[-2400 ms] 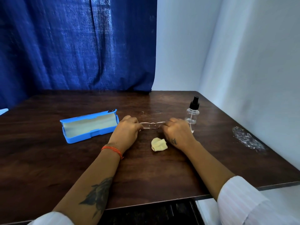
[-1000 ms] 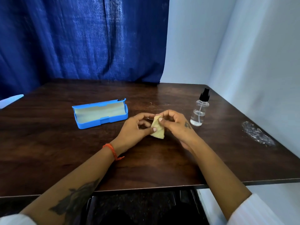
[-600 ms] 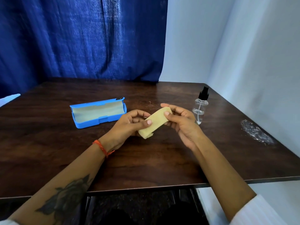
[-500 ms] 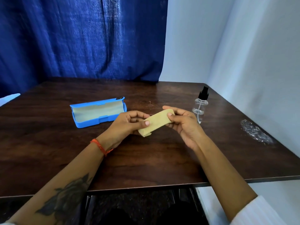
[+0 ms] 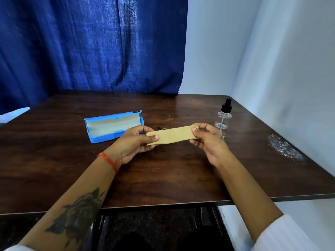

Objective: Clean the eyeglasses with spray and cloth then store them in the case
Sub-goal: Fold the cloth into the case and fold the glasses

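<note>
Dark wood grain runs across the table [image 5: 163,178], which sits against a blue curtain [image 5: 90,42] and a pale wall. Above its middle, a yellow cloth [image 5: 172,135] is stretched flat between two hands, its long axis running left to right and rising slightly toward the right. The left hand [image 5: 135,145] pinches the cloth's left end between thumb and fingers, and the right hand [image 5: 208,140] pinches the right end the same way; both pairs of fingers are pressed onto the fabric, not spread. Just behind the cloth, lying on the table, only a thin sliver of the eyeglasses [image 5: 162,128] shows; the rest is hidden by the fabric, so their exact pose cannot be told. They lie beyond the fingers, roughly midway between the hands, perhaps a little nearer the left. A spray bottle [image 5: 223,118] stands upright close behind the right hand, plainly the nearer hand for reaching it. An open blue case [image 5: 114,126] rests to the left, near the left hand, its lined interior facing the person. Spraying looks like the likely next step.
</note>
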{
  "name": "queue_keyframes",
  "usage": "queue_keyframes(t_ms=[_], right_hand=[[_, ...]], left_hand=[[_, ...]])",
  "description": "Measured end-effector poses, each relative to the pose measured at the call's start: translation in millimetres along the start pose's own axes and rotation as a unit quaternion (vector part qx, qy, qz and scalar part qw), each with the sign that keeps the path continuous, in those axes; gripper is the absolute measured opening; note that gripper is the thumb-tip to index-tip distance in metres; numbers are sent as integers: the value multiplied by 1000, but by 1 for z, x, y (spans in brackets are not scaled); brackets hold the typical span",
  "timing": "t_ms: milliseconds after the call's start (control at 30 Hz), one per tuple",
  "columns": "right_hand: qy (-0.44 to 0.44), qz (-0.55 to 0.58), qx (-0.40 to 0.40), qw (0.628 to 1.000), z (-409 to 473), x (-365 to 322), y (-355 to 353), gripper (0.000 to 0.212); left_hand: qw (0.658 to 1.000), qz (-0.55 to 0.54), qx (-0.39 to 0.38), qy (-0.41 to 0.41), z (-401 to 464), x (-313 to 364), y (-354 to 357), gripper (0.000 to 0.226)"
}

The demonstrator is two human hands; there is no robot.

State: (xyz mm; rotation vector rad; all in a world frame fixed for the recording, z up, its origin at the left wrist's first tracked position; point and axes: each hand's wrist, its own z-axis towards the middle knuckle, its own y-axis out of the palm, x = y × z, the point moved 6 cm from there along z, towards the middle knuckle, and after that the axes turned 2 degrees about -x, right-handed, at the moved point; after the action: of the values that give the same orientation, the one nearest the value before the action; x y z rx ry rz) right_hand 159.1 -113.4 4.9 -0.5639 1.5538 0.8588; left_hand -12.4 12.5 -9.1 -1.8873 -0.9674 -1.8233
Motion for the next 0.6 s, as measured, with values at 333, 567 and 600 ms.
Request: queue_keyframes(t_ms=[333,567,600], right_hand=[[-63,-110,-1,992,-6,-4,5,9],[-54,-104,-68,991,-7,-4,59,12],[-49,-108,-72,990,-4,-4,68,12]], left_hand=[[990,100,93,36,-20,6,-25,26],[941,150,249,175,-58,30,-73,21],[934,159,261,186,-61,33,-79,18]])
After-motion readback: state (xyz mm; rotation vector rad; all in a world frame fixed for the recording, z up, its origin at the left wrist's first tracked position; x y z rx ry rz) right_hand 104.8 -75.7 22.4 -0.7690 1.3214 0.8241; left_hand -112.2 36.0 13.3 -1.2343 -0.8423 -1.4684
